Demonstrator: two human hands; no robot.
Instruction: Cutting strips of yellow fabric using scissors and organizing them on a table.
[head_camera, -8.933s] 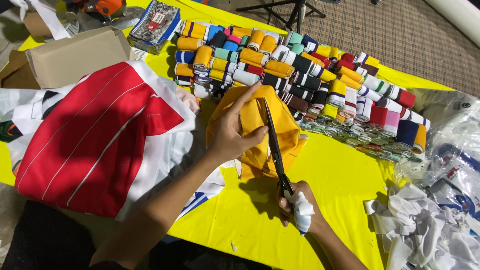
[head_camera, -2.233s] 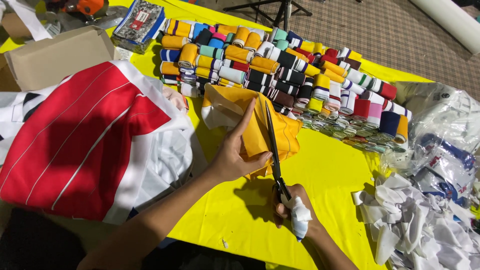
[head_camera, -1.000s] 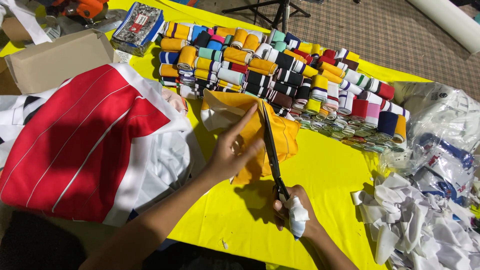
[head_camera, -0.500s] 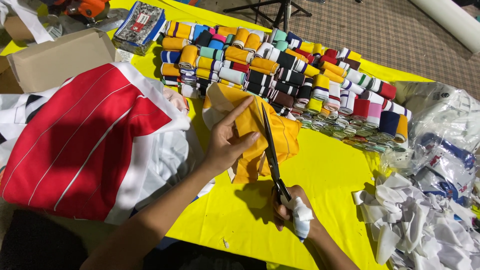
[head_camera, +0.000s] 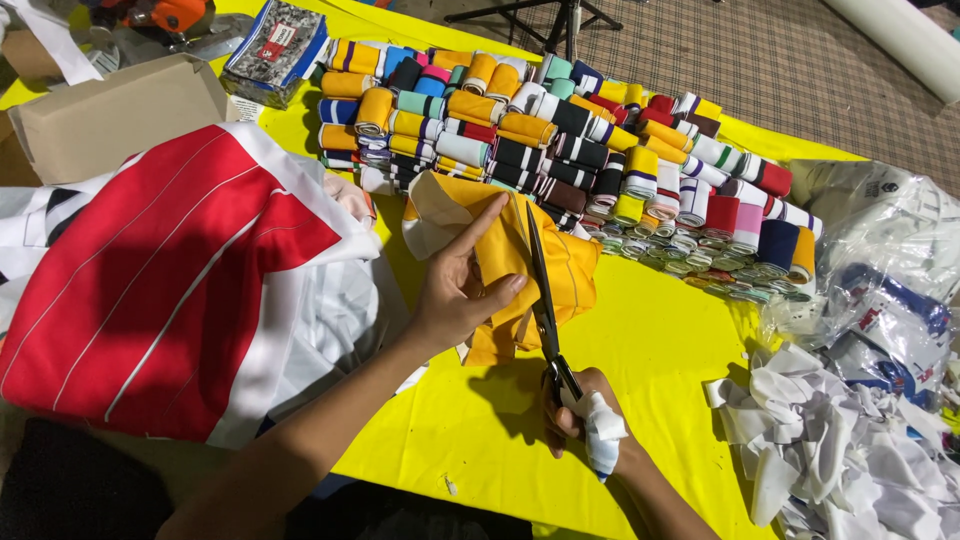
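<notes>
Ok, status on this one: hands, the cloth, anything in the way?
Left hand flat on orange cloth. Right hand grips scissors, blades over the cloth. Rolled trims close behind; nothing blocking.

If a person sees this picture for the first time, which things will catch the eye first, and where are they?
At the centre, the left hand presses on an orange cloth while the right hand works long scissors along it, on a bright yellow table cover. Behind them runs a wide bank of rolled fabric bands in many colours. On the left lies a large red and white garment, and on the right a heap of white scraps.
</notes>
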